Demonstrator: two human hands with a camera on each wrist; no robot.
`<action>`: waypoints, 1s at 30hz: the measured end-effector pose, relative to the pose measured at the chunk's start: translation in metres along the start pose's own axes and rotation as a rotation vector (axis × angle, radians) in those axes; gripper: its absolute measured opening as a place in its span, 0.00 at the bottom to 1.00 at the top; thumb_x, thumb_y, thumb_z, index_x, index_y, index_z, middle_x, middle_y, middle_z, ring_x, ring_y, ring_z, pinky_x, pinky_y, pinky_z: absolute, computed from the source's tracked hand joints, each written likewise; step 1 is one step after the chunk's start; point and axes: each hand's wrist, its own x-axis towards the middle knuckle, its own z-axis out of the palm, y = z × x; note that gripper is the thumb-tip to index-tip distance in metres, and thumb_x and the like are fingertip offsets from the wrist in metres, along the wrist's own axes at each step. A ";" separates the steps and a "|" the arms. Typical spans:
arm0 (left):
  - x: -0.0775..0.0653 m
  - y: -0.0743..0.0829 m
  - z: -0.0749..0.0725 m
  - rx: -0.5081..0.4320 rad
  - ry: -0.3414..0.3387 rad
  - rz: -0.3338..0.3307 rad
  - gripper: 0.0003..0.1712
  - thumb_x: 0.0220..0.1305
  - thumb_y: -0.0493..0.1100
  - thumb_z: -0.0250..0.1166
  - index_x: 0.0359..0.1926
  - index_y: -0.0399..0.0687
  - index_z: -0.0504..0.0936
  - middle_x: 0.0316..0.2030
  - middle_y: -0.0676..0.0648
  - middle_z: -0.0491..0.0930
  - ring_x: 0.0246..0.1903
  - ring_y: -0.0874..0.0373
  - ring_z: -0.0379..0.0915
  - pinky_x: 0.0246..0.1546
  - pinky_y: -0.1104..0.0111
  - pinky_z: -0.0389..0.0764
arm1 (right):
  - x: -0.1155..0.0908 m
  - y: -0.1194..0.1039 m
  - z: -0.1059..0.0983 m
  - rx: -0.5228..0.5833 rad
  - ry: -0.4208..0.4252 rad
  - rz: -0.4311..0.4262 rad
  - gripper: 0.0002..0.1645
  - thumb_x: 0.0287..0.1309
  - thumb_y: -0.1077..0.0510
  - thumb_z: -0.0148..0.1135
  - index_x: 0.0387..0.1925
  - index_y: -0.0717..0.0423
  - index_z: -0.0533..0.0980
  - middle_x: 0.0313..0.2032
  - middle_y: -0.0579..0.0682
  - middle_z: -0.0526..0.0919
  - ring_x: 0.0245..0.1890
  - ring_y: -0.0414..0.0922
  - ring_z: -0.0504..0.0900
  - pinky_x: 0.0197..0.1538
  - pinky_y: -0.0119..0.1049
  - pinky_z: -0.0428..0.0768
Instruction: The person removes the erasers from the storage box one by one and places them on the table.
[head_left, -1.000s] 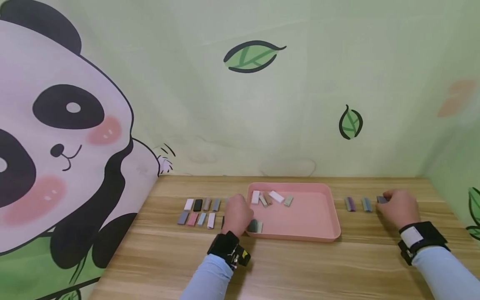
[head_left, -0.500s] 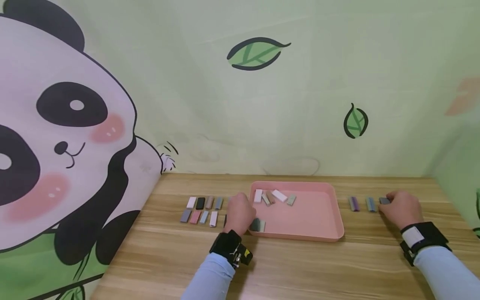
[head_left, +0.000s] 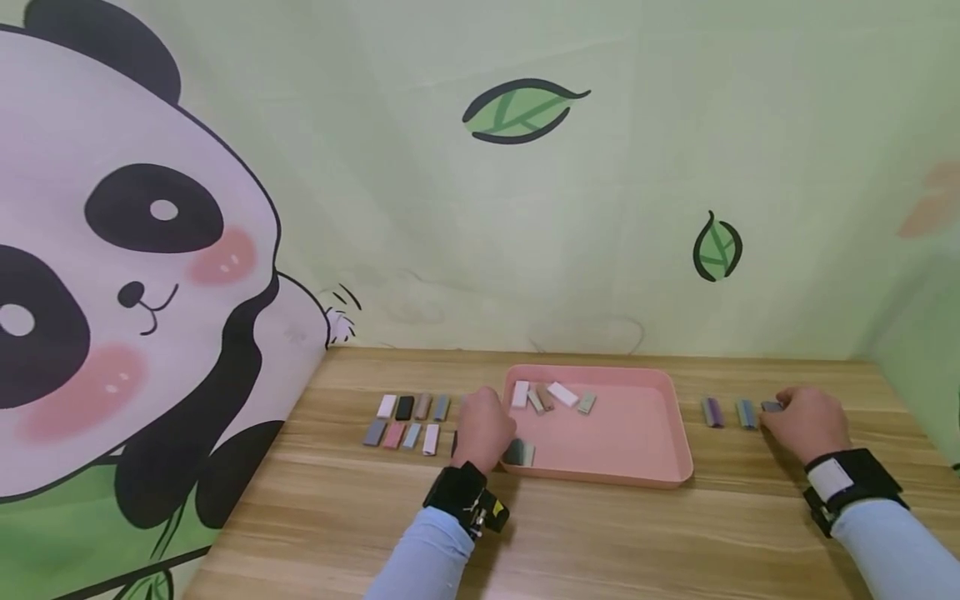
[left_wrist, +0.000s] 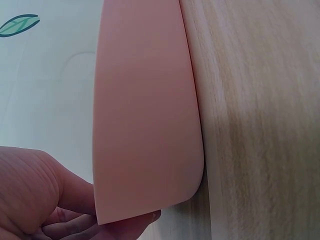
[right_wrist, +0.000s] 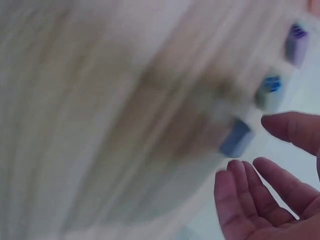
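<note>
At the left end of the pink tray [head_left: 607,433], my left hand [head_left: 483,429] pinches the wall. The left wrist view shows the thumb on one side of that tray wall [left_wrist: 145,110] and curled fingers at its lower corner. My right hand [head_left: 808,423] is low over the table at the right, beside a small grey-blue block [right_wrist: 236,139]. In the right wrist view this hand's thumb and fingers are spread apart, with the block just beyond the gap. Left of it lie a block with blue marks [right_wrist: 270,92] and one with purple marks [right_wrist: 298,45].
Inside the tray are several small blocks, among them a white block [head_left: 562,394] and a dark green block [head_left: 514,452]. Two rows of blocks, including a pink block [head_left: 394,434], lie left of the tray. A panda-printed backdrop [head_left: 420,208] rises behind the wooden table [head_left: 600,533].
The head view has shifted slightly, so the scene sits further right in it. Both hands keep their places at the tray and the grey-blue block.
</note>
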 end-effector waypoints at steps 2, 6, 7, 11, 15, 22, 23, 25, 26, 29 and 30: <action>-0.001 0.000 -0.001 -0.003 0.001 0.009 0.05 0.53 0.37 0.65 0.23 0.44 0.78 0.15 0.50 0.69 0.17 0.57 0.68 0.15 0.70 0.66 | -0.001 -0.009 -0.004 -0.001 0.025 -0.027 0.27 0.47 0.55 0.60 0.43 0.76 0.76 0.42 0.73 0.79 0.33 0.63 0.78 0.28 0.45 0.72; -0.001 -0.001 -0.002 0.011 0.004 0.026 0.06 0.53 0.37 0.65 0.23 0.44 0.77 0.15 0.51 0.67 0.17 0.57 0.67 0.15 0.70 0.65 | -0.002 -0.041 -0.012 0.031 0.079 -0.111 0.26 0.50 0.57 0.57 0.45 0.75 0.75 0.43 0.72 0.79 0.20 0.52 0.74 0.21 0.38 0.67; -0.001 -0.002 -0.003 0.009 0.004 0.025 0.06 0.53 0.37 0.65 0.22 0.44 0.77 0.15 0.51 0.67 0.17 0.57 0.67 0.15 0.70 0.65 | -0.002 -0.051 -0.014 0.043 0.084 -0.129 0.26 0.51 0.57 0.57 0.46 0.74 0.75 0.43 0.72 0.79 0.20 0.51 0.74 0.22 0.38 0.67; -0.001 -0.002 -0.004 0.012 0.014 0.027 0.08 0.52 0.37 0.65 0.20 0.45 0.76 0.14 0.51 0.65 0.17 0.57 0.66 0.15 0.70 0.64 | -0.002 -0.093 -0.016 0.083 0.078 -0.213 0.25 0.52 0.58 0.58 0.48 0.72 0.74 0.43 0.71 0.79 0.26 0.53 0.77 0.29 0.45 0.74; -0.001 -0.003 -0.001 0.016 0.017 0.052 0.09 0.52 0.37 0.64 0.19 0.44 0.76 0.13 0.52 0.63 0.16 0.57 0.65 0.15 0.70 0.63 | -0.006 -0.132 -0.011 0.104 0.008 -0.273 0.26 0.52 0.58 0.58 0.50 0.71 0.74 0.47 0.70 0.78 0.40 0.58 0.79 0.42 0.53 0.75; 0.002 -0.004 0.000 0.005 0.001 0.033 0.08 0.53 0.36 0.64 0.20 0.44 0.76 0.13 0.52 0.64 0.15 0.57 0.67 0.15 0.70 0.64 | -0.006 -0.181 0.024 0.124 -0.188 -0.242 0.26 0.53 0.54 0.59 0.49 0.68 0.75 0.43 0.63 0.81 0.29 0.49 0.75 0.36 0.44 0.77; 0.003 -0.004 0.000 0.001 0.000 0.033 0.08 0.53 0.36 0.64 0.20 0.44 0.76 0.13 0.52 0.64 0.15 0.57 0.67 0.15 0.70 0.65 | -0.005 -0.186 0.029 0.116 -0.196 -0.236 0.22 0.51 0.54 0.60 0.44 0.67 0.77 0.36 0.61 0.82 0.27 0.47 0.74 0.33 0.42 0.76; 0.003 -0.004 -0.001 -0.013 0.001 0.033 0.08 0.54 0.36 0.63 0.21 0.44 0.76 0.13 0.52 0.64 0.16 0.57 0.67 0.15 0.70 0.65 | -0.002 -0.192 0.040 0.081 -0.212 -0.215 0.14 0.48 0.53 0.61 0.29 0.63 0.78 0.22 0.53 0.76 0.19 0.43 0.69 0.23 0.37 0.70; 0.002 -0.004 -0.002 -0.026 -0.001 0.032 0.07 0.54 0.36 0.63 0.21 0.44 0.76 0.13 0.52 0.64 0.16 0.57 0.67 0.16 0.70 0.65 | -0.001 -0.194 0.045 0.065 -0.223 -0.205 0.12 0.47 0.53 0.62 0.21 0.60 0.76 0.17 0.49 0.70 0.16 0.42 0.65 0.20 0.35 0.64; 0.000 -0.004 -0.003 -0.054 -0.011 0.022 0.06 0.55 0.35 0.63 0.24 0.44 0.76 0.14 0.51 0.64 0.16 0.57 0.67 0.16 0.70 0.66 | 0.001 -0.198 0.060 -0.003 -0.284 -0.158 0.21 0.43 0.50 0.63 0.09 0.52 0.63 0.12 0.43 0.56 0.12 0.40 0.58 0.17 0.34 0.55; -0.001 -0.004 -0.003 -0.057 -0.013 0.022 0.05 0.55 0.35 0.63 0.24 0.44 0.76 0.14 0.51 0.64 0.15 0.57 0.67 0.15 0.69 0.66 | 0.003 -0.198 0.064 -0.008 -0.312 -0.142 0.23 0.43 0.49 0.64 0.09 0.51 0.62 0.12 0.42 0.56 0.12 0.40 0.59 0.17 0.34 0.56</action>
